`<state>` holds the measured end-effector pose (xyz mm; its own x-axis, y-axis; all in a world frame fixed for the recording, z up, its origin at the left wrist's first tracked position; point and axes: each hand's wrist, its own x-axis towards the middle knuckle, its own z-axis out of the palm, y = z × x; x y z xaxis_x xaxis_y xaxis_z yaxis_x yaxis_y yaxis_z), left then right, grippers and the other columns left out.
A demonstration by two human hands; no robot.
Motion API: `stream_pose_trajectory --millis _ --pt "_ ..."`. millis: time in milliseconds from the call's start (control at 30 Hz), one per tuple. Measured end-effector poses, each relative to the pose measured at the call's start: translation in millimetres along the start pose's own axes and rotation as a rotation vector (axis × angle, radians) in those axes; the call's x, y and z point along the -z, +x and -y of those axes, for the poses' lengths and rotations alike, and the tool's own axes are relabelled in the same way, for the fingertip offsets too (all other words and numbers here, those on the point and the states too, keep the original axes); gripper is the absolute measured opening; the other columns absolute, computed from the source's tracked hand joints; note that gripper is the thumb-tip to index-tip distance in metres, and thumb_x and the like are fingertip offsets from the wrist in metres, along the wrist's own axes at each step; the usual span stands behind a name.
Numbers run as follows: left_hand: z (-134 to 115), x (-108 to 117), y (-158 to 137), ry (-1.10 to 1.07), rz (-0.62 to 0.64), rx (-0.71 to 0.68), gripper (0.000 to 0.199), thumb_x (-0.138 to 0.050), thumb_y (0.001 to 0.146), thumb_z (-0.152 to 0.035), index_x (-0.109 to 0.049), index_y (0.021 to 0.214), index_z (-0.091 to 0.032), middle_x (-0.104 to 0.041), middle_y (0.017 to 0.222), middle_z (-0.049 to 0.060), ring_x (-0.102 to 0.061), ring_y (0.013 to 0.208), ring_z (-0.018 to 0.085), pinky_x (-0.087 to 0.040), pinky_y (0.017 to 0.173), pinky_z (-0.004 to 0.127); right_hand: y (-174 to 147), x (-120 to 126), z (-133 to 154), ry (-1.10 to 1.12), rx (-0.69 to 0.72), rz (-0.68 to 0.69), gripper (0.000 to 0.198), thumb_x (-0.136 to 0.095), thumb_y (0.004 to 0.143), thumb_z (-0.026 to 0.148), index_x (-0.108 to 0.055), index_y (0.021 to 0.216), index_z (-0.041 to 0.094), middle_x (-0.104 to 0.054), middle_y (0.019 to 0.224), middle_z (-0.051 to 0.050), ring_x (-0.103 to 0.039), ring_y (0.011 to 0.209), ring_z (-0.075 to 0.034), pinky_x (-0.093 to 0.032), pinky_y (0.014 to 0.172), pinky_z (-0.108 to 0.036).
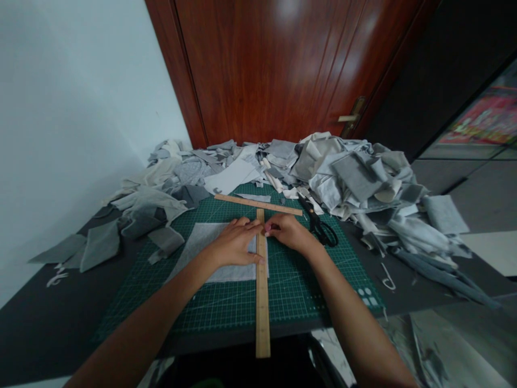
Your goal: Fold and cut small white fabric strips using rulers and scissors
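Note:
A piece of light grey fabric (pixel 238 273) lies flat on the green cutting mat (pixel 291 291). Along its right side a wooden ruler (pixel 262 302) runs lengthwise, its near end sticking out past the table edge. My left hand (pixel 238 240) lies with fingers spread over the fabric, fingertips and thumb pressing on the ruler. At the ruler's right edge, near its far end, my right hand (pixel 287 229) is closed in a pinch around a small pink piece, which looks like tailor's chalk (pixel 267 228). The fingers partly hide that piece.
A second wooden ruler (pixel 258 204) lies crosswise beyond the first. Black-handled scissors (pixel 323 229) rest to the right of my right hand. Heaps of grey and white fabric scraps (pixel 359 178) line the back and both sides. A wooden door (pixel 266 70) stands behind the table.

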<state>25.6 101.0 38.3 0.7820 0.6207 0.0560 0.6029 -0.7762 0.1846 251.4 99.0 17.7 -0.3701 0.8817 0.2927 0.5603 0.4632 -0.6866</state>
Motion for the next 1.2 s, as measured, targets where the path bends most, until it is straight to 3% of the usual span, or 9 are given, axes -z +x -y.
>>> stream_pose_trajectory --millis 167,233,300,367,467,567,933,1200 --pt "-0.5 0.7 0.2 0.012 0.023 -0.004 0.072 -0.076 0.078 -0.064 -0.056 0.136 -0.028 -0.058 0.14 0.006 -0.05 0.118 0.032 -0.038 0.092 0.039 -6.8 2.3 -6.8 0.256 -0.122 0.2 0.006 -0.076 0.079 0.019 -0.077 0.085 0.019 -0.075 0.079 0.0 -0.066 0.073 -0.017 -0.049 0.07 -0.028" --pt "-0.6 0.4 0.3 0.015 0.024 -0.002 0.073 -0.076 0.077 -0.064 -0.056 0.137 -0.027 -0.057 0.143 0.006 -0.05 0.118 0.032 -0.038 0.093 0.04 -8.2 3.6 -13.0 0.403 -0.172 0.281 0.013 -0.08 0.077 0.028 -0.078 0.086 0.019 -0.075 0.078 0.0 -0.067 0.072 -0.018 -0.051 0.071 -0.029" --pt "-0.6 0.2 0.4 0.014 0.018 0.004 0.076 -0.077 0.077 -0.063 -0.054 0.14 -0.028 -0.056 0.144 0.006 -0.051 0.117 0.032 -0.038 0.093 0.04 -7.8 4.0 -19.3 0.504 -0.207 0.251 0.021 -0.084 0.072 0.034 -0.076 0.084 0.019 -0.075 0.077 0.0 -0.067 0.072 -0.018 -0.052 0.072 -0.03" --pt "-0.6 0.3 0.4 0.012 0.011 0.002 0.076 -0.077 0.077 -0.064 -0.054 0.14 -0.028 -0.057 0.143 0.005 -0.051 0.117 0.032 -0.039 0.092 0.04 -5.5 2.9 -25.1 0.549 -0.225 0.139 0.025 -0.086 0.069 0.035 -0.074 0.083 0.019 -0.074 0.077 0.0 -0.067 0.073 -0.017 -0.052 0.074 -0.031" --pt "-0.5 0.7 0.6 0.013 0.01 -0.011 0.073 -0.078 0.076 -0.064 -0.056 0.136 -0.029 -0.059 0.139 0.005 -0.052 0.115 0.031 -0.039 0.09 0.039 -0.9 -2.0 -31.7 0.548 -0.238 0.026 0.026 -0.086 0.066 0.033 -0.072 0.083 0.02 -0.073 0.079 0.0 -0.068 0.075 -0.018 -0.053 0.076 -0.032" --pt "-0.3 1.0 0.8 0.018 0.001 -0.013 0.074 -0.077 0.077 -0.063 -0.055 0.137 -0.028 -0.06 0.136 0.005 -0.052 0.113 0.031 -0.039 0.09 0.039 2.1 -7.8 -34.7 0.513 -0.226 0.009 0.023 -0.084 0.067 0.031 -0.072 0.082 0.02 -0.072 0.078 0.0 -0.068 0.073 -0.018 -0.053 0.074 -0.031" --pt "0.5 1.6 1.0 -0.014 -0.005 -0.018 0.07 -0.077 0.078 -0.061 -0.056 0.136 -0.029 -0.06 0.134 0.005 -0.052 0.114 0.031 -0.038 0.092 0.039 -5.7 -4.4 -9.0 0.176 -0.142 0.068 0.008 -0.078 0.077 0.019 -0.074 0.083 0.018 -0.073 0.077 0.0 -0.067 0.071 -0.017 -0.048 0.068 -0.027" --pt "-3.4 6.4 0.5 0.015 0.018 -0.001 0.065 -0.076 0.079 -0.058 -0.058 0.134 -0.026 -0.06 0.137 0.007 -0.052 0.117 0.032 -0.039 0.093 0.04 -25.9 -4.6 7.2 0.301 -0.221 0.15 0.008 -0.081 0.074 0.02 -0.077 0.081 0.019 -0.075 0.077 0.001 -0.067 0.071 -0.017 -0.048 0.068 -0.027"
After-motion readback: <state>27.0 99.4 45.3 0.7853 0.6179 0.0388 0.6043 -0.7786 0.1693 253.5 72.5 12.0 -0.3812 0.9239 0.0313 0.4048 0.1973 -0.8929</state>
